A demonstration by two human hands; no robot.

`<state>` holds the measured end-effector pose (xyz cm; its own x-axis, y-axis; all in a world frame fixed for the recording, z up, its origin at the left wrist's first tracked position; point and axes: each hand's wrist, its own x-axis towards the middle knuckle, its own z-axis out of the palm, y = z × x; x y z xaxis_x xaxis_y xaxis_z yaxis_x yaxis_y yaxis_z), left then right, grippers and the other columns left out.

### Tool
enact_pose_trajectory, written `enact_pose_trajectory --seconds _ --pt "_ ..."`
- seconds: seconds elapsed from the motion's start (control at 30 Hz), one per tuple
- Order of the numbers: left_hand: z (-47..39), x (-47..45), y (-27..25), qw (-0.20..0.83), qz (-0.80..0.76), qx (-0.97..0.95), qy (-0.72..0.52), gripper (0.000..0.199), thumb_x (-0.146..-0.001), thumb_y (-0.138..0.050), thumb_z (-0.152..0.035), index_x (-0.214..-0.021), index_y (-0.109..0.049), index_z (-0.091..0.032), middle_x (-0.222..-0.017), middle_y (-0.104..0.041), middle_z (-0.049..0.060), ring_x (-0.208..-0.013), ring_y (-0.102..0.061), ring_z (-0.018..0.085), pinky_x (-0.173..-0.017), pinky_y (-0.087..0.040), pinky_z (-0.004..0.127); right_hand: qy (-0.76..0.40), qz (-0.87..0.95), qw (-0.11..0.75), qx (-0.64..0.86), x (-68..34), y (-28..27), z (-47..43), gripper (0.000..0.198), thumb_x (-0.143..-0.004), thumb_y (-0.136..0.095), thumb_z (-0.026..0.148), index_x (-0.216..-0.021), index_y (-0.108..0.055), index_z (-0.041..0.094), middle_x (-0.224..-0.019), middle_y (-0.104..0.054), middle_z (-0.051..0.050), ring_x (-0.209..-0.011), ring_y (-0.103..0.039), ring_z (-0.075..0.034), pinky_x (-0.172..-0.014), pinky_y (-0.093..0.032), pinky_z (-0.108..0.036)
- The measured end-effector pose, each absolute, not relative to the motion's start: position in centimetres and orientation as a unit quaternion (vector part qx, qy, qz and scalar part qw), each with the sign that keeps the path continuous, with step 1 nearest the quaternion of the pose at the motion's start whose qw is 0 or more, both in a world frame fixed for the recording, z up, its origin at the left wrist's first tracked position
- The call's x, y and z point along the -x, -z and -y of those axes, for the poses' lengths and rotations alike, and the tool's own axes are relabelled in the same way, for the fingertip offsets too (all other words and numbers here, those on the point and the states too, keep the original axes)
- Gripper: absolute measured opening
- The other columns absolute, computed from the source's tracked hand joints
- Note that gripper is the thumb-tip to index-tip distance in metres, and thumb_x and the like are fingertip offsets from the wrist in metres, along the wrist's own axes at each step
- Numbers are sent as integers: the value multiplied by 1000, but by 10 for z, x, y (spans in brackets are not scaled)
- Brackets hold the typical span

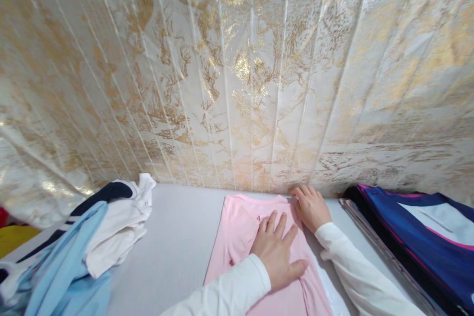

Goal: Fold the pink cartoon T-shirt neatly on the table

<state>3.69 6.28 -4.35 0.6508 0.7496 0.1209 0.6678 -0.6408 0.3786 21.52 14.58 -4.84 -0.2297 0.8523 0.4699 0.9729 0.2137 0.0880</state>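
A pink shirt (pixel 240 227) lies spread on the pale table, its neckline toward the wall and its lower part cut off by the frame. Flat on its middle rests my left hand (pixel 278 254), fingers spread, covering part of a small dark red print. My right hand (pixel 313 208) touches the shirt's upper right edge near the shoulder, its fingers slightly bent and apart, with no fold visibly gripped. Along the right side, a strip of white cloth (pixel 328 281) shows from beneath the pink fabric. Both my sleeves are white.
To the left is a loose heap of clothes: a light blue garment (pixel 62 261), a white one (pixel 118 237) and a navy one (pixel 107 195). A stack of folded clothes (pixel 411 237) sits on the right. Gold-patterned sheeting (pixel 237 84) rises behind the table (pixel 166 247).
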Motion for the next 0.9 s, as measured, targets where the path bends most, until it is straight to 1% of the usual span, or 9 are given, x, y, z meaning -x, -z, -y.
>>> enact_pose_trajectory --seconds 0.13,0.2,0.27,0.33,0.4,0.47,0.57,0.77,0.9 --pt "-71 -29 40 151 -400 -895 -126 76 -86 -34 -67 -140 -35 -13 -150 -21 14 -139 -9 28 -111 -12 47 111 781 233 568 -203 53 -133 31 -79 -39 6 -102 -58 13 -96 -60 -11 -90 -54 -22 -79 -42 -33" --pt "-80 -15 35 128 -423 -892 -98 70 -89 -35 -60 -141 -32 -13 -151 -20 11 -139 -12 24 -112 -15 42 79 786 267 552 -195 61 -123 40 -78 -34 3 -110 -55 10 -108 -59 -14 -99 -55 -22 -85 -44 -33" --pt "-90 5 30 101 -465 -877 -71 63 -91 -36 -49 -142 -31 -12 -150 -20 11 -139 -15 23 -112 -16 40 75 786 269 551 -188 71 -111 43 -80 -33 7 -118 -52 9 -123 -54 -17 -114 -50 -23 -94 -42 -35" --pt "-99 29 28 83 -511 -853 -61 60 -91 -35 -39 -140 -31 -5 -149 -21 17 -138 -17 27 -111 -17 43 83 784 249 562 -182 82 -98 44 -85 -37 19 -126 -48 7 -136 -45 -18 -127 -40 -27 -101 -37 -40" --pt "-103 49 32 68 -547 -832 -60 58 -92 -33 -35 -139 -31 -1 -147 -23 20 -137 -18 29 -110 -18 47 79 784 219 576 -177 91 -88 52 -89 -40 36 -132 -44 7 -142 -39 -19 -134 -30 -29 -104 -34 -44" --pt "-105 61 41 56 -562 -823 -61 56 -93 -32 -35 -140 -30 -5 -148 -22 17 -138 -17 27 -109 -19 46 65 783 184 590 -173 96 -80 63 -89 -38 49 -134 -42 6 -144 -36 -19 -136 -25 -30 -105 -31 -47" --pt "-106 66 56 45 -559 -825 -72 57 -95 -31 -41 -143 -28 -11 -150 -19 10 -139 -12 22 -110 -19 41 42 780 141 608 -168 94 -77 71 -88 -33 59 -137 -41 7 -146 -32 -18 -138 -21 -31 -107 -27 -48" --pt "-111 64 62 35 -569 -815 -101 51 -97 -22 -36 -143 -28 -13 -150 -22 9 -139 -14 20 -110 -21 42 7 773 106 626 -165 80 -78 70 -89 -35 56 -139 -37 7 -149 -26 -16 -139 -16 -30 -109 -22 -48" --pt "-99 74 47 40 -555 -824 -109 49 -96 -21 -27 -143 -26 -13 -149 -25 8 -138 -19 17 -110 -19 40 -29 775 132 617 -176 76 -70 61 -93 -29 47 -143 -29 11 -151 -20 -13 -140 -16 -24 -109 -23 -47"
